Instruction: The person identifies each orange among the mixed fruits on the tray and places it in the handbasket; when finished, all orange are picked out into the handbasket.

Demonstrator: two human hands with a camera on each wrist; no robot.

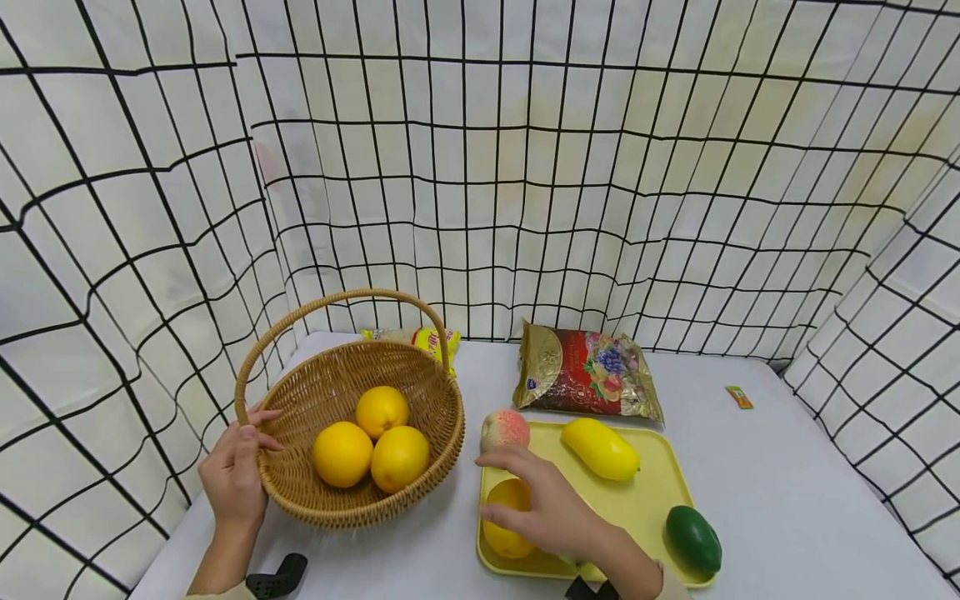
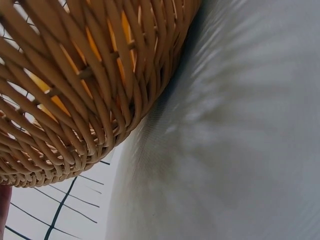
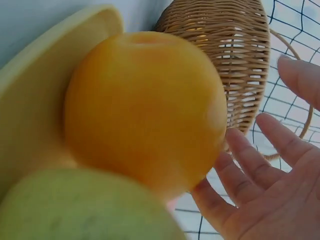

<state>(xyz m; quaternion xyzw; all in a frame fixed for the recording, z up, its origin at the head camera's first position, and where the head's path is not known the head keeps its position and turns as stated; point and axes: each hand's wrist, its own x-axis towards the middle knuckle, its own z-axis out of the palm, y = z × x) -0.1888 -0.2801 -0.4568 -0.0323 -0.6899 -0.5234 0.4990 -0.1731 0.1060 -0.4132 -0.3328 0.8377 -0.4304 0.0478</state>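
Observation:
My left hand (image 1: 236,471) grips the left rim of a round wicker basket (image 1: 360,512) by the foot of its arched handle. The basket tilts toward me and holds three oranges (image 1: 342,454). On a pale yellow tray (image 1: 645,492), another orange (image 1: 504,546) lies at the left edge, partly covered by my right hand (image 1: 551,504). That hand's fingers are spread beside this orange (image 3: 145,110) in the right wrist view. A yellow-green fruit (image 3: 90,212) lies close by, mostly hidden from the head view. The tray also bears a peach (image 1: 504,428), a yellow mango (image 1: 602,450) and a dark green fruit (image 1: 693,539).
A red and gold foil bag (image 1: 588,372) lies behind the tray. Behind the basket, a yellow packet (image 1: 429,340) is partly hidden. One small orange-green sachet (image 1: 738,397) lies at the right of the white table (image 1: 795,492). Black-gridded white cloth (image 1: 480,192) encloses the table.

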